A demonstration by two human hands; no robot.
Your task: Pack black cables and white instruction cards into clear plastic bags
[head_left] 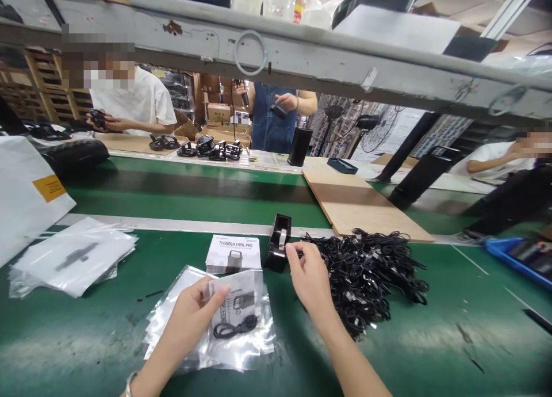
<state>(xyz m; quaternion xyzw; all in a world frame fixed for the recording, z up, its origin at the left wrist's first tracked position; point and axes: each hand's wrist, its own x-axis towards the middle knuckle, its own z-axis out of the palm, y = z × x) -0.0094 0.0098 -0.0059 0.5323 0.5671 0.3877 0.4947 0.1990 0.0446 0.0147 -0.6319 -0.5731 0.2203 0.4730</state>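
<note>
Clear bag point(233, 312), cable point(244, 326) and leaflet point(248, 286) showing, is pinched in left grip point(196, 312) above stacked bags point(166, 313) on tabletop point(103, 339); right grip point(311, 276) is curled near tape dispenser point(276, 256), any hold cannot be told; bag is best kept flat.

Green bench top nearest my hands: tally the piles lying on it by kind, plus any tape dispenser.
Tangled black cable heap: 1
White printed booklet stack: 1
Clear plastic bag stacks: 2
Black tape dispenser: 1
Total: 5
</note>
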